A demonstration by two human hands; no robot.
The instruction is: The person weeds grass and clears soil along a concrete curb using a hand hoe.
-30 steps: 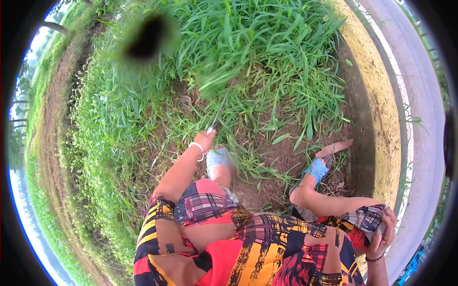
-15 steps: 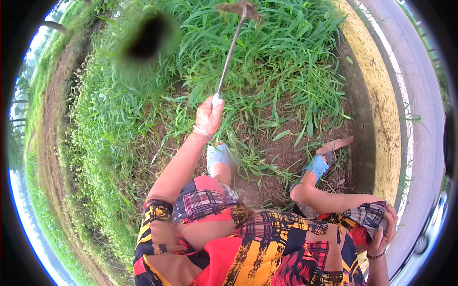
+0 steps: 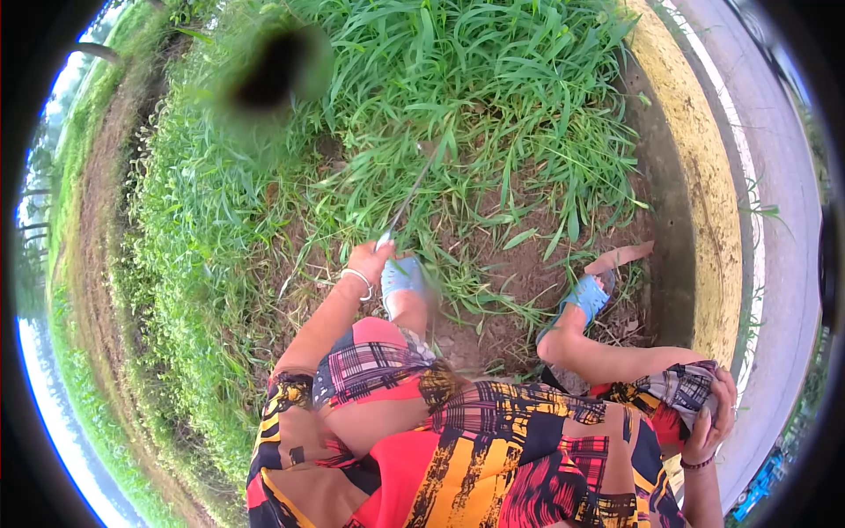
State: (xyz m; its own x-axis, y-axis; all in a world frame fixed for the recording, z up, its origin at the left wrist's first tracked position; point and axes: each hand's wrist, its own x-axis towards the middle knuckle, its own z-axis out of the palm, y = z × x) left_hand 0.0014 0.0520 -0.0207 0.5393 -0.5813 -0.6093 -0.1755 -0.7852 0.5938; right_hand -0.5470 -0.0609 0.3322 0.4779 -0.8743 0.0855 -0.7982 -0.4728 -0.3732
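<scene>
My left hand [image 3: 368, 260] is closed round the white grip of a small hoe [image 3: 409, 201]. The thin metal shaft slants up and right, and the head is hidden among the green grass [image 3: 493, 79]. Just right of that hand is my left foot in a blue sandal [image 3: 403, 275]. At the right, my right hand [image 3: 720, 412] curls over my knee, its fingers wrapped on the bunched trouser leg [image 3: 678, 392]. My other blue sandal [image 3: 585, 299] stands on the soil near the curb.
Bare brown soil [image 3: 493, 308] with loose cut blades lies between my feet. A yellow-painted curb [image 3: 704, 176] runs down the right, with a grey road [image 3: 779, 176] beyond it. Leafy weeds [image 3: 189, 264] fill the left side. A dark blurred spot [image 3: 277, 70] covers part of the upper view.
My left hand has drawn the hoe down and toward me. Its head, raised above the grass before, is now down among the blades. My right hand stays on the knee.
</scene>
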